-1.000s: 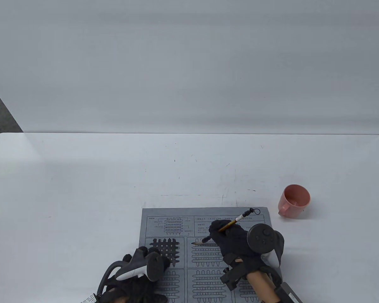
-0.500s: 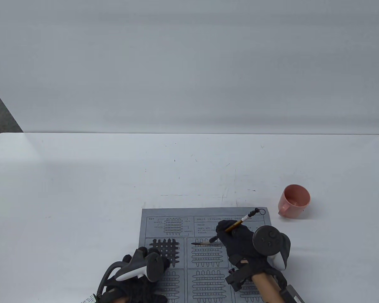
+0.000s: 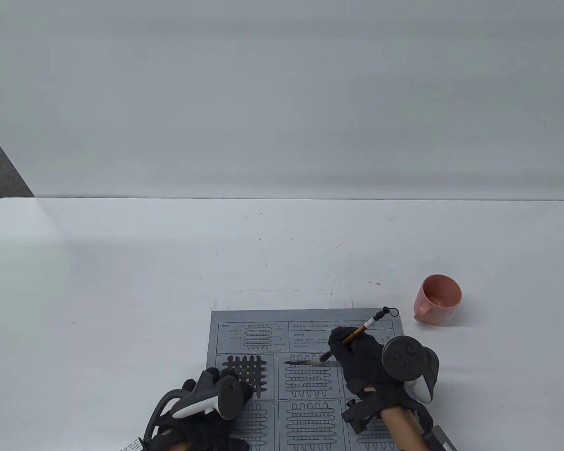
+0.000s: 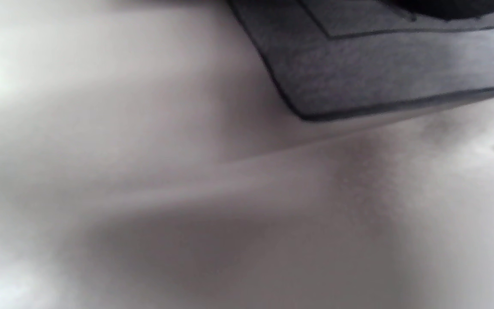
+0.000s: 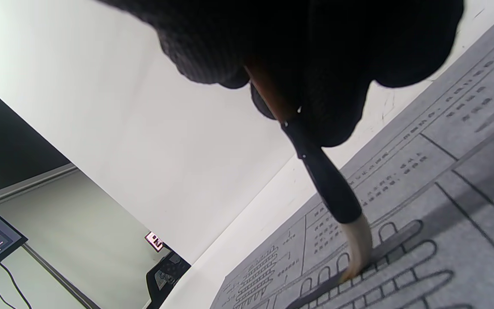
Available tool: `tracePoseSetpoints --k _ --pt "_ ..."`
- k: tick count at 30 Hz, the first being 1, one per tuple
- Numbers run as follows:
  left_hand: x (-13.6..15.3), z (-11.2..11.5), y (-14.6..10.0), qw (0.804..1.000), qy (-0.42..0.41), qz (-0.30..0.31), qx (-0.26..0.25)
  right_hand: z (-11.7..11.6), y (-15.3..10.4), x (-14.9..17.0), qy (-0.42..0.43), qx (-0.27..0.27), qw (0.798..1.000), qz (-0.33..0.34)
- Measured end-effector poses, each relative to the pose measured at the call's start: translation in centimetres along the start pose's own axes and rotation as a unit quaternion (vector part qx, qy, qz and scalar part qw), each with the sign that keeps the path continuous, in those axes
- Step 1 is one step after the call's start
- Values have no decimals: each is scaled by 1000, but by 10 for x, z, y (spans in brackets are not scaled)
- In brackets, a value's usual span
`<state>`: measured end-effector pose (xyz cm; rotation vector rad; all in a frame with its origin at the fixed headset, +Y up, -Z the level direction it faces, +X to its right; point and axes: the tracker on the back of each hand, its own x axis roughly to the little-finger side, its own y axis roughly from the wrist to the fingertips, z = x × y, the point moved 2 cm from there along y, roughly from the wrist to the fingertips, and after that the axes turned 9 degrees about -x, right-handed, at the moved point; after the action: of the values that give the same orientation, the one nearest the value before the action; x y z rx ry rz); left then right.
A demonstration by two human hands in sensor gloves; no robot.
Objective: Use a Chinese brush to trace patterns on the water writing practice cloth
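Note:
A grey water writing cloth (image 3: 263, 319) printed with pattern boxes lies at the table's front edge. Its upper left box (image 3: 246, 369) is filled in dark. My right hand (image 3: 357, 357) grips a Chinese brush (image 3: 357, 332), its tip on the top stroke of the middle box (image 3: 305, 362), leaving a dark wet line. In the right wrist view the brush (image 5: 324, 180) presses its pale bristles (image 5: 358, 249) onto the cloth (image 5: 444, 223). My left hand (image 3: 216, 390) rests on the cloth's lower left part. The left wrist view shows a cloth corner (image 4: 358, 81).
A pink cup (image 3: 438, 299) with water stands on the white table (image 3: 122, 282) to the right of the cloth, beyond my right hand. A white backdrop wall rises behind the table.
My right hand has moved to the right with the brush, and the dark wet stroke along the top of the middle box has grown longer. The left hand has not moved.

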<state>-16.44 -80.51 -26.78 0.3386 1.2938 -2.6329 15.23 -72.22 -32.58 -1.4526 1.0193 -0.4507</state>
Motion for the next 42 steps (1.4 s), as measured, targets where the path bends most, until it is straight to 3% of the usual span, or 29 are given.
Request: tracePoseSetpoints --k 42 --pt "1 1 0 1000 1 0 3 14 -4 4 -38 6 999 -13"
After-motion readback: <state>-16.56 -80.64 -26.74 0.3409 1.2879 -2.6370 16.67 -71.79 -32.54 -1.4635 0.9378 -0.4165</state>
